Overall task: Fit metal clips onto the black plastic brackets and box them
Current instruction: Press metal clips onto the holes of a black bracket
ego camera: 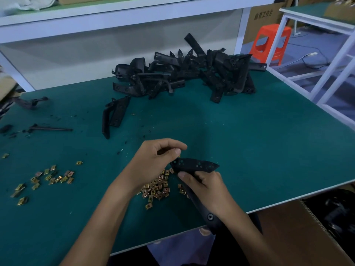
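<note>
**A:** Two hands at work, then. What did each one have?

**B:** The right hand [203, 187] was wrapped around a black bracket [194, 165], held above the near edge of the green table [269, 141]. The left hand [153, 162] had thumb and forefinger pinched tight at the bracket's left end, on a metal clip [179, 156]. Only a gold sliver of it showed.

**A:** And the rest of the stock?

**B:** A heap of clips [157, 187] lay just under both hands, with scattered clips [51, 177] well off to the left. The pile of brackets [188, 73] sat at the back of the table, and one loose bracket [115, 116] lay in front of it.

**A:** The box?

**B:** A cardboard box [288, 233] stood below the table's right corner, with dark parts inside.
</note>
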The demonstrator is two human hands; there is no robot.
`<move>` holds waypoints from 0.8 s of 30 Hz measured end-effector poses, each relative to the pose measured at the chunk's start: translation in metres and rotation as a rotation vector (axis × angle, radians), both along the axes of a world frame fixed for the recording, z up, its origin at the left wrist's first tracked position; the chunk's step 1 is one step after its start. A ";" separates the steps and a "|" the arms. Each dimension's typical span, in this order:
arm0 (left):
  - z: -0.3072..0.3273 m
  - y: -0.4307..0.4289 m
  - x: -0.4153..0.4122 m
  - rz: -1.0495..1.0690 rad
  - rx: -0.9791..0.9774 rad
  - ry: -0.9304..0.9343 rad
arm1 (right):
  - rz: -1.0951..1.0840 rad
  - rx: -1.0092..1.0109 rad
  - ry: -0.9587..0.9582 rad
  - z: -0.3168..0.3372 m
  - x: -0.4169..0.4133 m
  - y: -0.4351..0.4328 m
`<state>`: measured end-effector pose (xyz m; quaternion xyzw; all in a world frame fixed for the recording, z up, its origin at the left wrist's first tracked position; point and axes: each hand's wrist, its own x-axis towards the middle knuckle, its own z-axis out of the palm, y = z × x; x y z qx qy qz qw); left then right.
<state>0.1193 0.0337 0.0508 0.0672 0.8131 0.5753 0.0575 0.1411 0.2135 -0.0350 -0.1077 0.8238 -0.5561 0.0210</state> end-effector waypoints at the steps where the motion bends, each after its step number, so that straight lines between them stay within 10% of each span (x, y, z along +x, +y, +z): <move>1: 0.000 0.000 0.000 -0.003 -0.009 -0.008 | 0.004 0.020 0.004 -0.001 0.000 0.000; 24: -0.007 0.002 0.010 0.108 0.018 -0.074 | 0.075 0.154 0.047 0.001 -0.003 0.000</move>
